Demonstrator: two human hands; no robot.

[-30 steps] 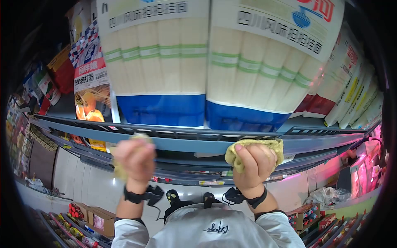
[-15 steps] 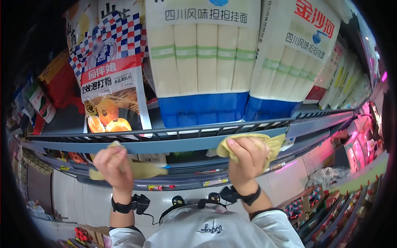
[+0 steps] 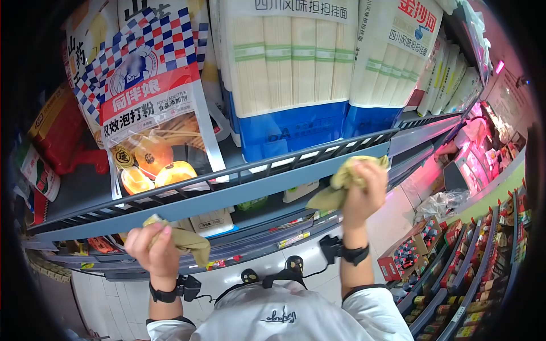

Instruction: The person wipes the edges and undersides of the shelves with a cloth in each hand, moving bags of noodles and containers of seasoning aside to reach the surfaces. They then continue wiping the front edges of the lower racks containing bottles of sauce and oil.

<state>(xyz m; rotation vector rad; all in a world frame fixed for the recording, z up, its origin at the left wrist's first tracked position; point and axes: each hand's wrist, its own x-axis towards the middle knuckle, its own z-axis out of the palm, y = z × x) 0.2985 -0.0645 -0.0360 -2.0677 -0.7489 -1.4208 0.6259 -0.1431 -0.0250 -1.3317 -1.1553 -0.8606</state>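
Observation:
My left hand (image 3: 152,250) is closed on a yellow-green cloth (image 3: 190,243), whose loose end hangs off to the right. It is just below the blue-grey front strip (image 3: 244,190) of a store shelf. Farther right, my right hand (image 3: 367,193) grips a second yellow-green cloth (image 3: 329,197), bunched up against the same strip near its right part. Behind the black wire guard (image 3: 318,153) stand a baking powder pouch (image 3: 162,133) and large packs of dried noodles (image 3: 293,74).
Lower shelf tiers hold more packages, including a white one (image 3: 213,221). On the left of the upper shelf sits a red item (image 3: 74,153). Racks of jars (image 3: 455,295) and a carton (image 3: 392,267) stand at the right. A person (image 3: 469,133) is in the pink-lit area beyond.
My view has turned and tilted. My right hand appears higher and farther right along the strip, its cloth now trailing left. My left hand appears lower, its cloth more gathered.

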